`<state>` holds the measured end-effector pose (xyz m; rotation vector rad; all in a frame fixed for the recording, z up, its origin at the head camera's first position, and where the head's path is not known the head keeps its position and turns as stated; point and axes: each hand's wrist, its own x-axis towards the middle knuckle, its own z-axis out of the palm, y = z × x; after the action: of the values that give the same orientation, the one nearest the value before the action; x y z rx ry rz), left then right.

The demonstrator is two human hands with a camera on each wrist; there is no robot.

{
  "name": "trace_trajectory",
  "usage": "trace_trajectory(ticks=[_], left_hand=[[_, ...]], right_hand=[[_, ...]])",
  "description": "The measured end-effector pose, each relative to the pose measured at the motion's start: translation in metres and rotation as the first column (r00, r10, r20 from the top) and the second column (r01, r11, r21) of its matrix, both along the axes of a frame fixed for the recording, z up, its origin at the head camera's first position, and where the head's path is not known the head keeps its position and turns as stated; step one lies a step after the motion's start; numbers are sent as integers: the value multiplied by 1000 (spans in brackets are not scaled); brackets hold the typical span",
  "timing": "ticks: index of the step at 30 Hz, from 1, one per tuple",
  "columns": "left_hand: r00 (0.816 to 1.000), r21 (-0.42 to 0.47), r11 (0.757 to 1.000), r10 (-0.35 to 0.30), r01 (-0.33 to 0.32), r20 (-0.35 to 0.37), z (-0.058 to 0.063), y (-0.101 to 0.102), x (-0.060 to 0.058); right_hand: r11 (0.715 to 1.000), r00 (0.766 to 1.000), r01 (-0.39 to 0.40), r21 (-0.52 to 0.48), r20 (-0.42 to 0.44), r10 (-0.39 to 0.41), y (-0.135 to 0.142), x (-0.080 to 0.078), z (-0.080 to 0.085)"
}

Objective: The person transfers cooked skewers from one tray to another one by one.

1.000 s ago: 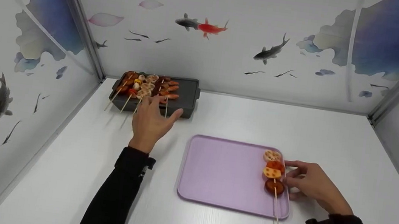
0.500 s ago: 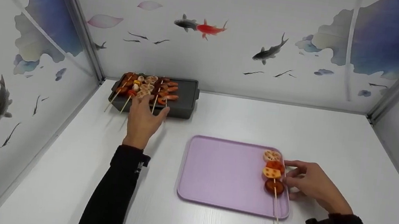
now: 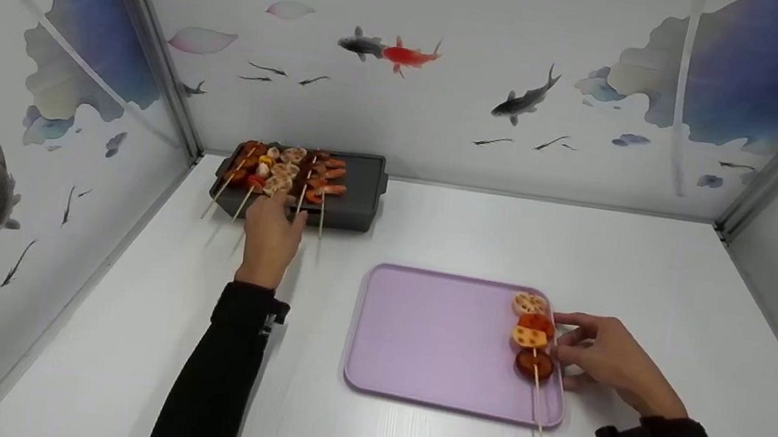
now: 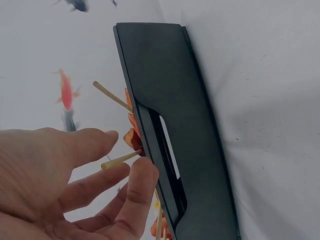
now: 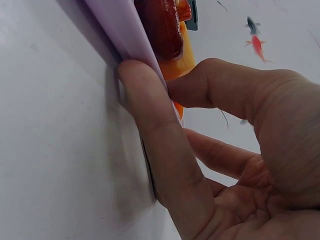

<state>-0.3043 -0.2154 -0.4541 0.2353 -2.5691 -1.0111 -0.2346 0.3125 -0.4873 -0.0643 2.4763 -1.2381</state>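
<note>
My left hand (image 3: 269, 241) is at the front of the dark grey grill (image 3: 361, 204), by the lotus root skewer (image 3: 280, 179). In the left wrist view, a skewer stick (image 4: 120, 159) lies between thumb and fingers, which stand apart; whether they touch a stick behind them is hidden. My right hand (image 3: 613, 361) pinches the right rim of the lilac tray (image 3: 448, 344), thumb at the top edge and a finger against the outer side. Along that rim lies a mixed skewer (image 3: 530, 337) with lotus root, orange and yellow pieces and a brown round, its stick overhanging the front.
The grill also carries a brown-piece skewer (image 3: 238, 174), a mixed vegetable skewer (image 3: 262, 166), a dark meat skewer (image 3: 307, 171) and a shrimp skewer (image 3: 330, 174). Their sticks jut over the front. White printed walls (image 3: 443, 143) enclose the white table (image 3: 505, 240).
My left hand has shifted left and a little lower along the grill's front, uncovering the dark meat and shrimp sticks. Its thumb has come nearer the fingers. The right hand stays at the tray.
</note>
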Motion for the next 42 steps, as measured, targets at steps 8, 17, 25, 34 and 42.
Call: trace_trajectory(ticks=[8, 17, 25, 34, 42], left_hand=[[1000, -5, 1000, 13, -13, -20, -1, -2, -1], [1000, 28, 1000, -6, 5, 14, 3, -6, -3], [999, 16, 1000, -25, 25, 25, 7, -9, -5], [999, -14, 999, -48, 48, 4, 15, -11, -9], [994, -1, 998, -65, 66, 91, 24, -16, -12]], right_hand=[[1000, 1000, 0, 20, -4, 0, 0, 0, -1], [1000, 1000, 0, 7, 3, 0, 0, 2, -2], [1000, 1000, 2, 7, 3, -2, 1, 2, -1], [1000, 1000, 2, 29, -3, -2, -1, 2, 2], [999, 1000, 11, 31, 4, -11, -1, 1, 3]])
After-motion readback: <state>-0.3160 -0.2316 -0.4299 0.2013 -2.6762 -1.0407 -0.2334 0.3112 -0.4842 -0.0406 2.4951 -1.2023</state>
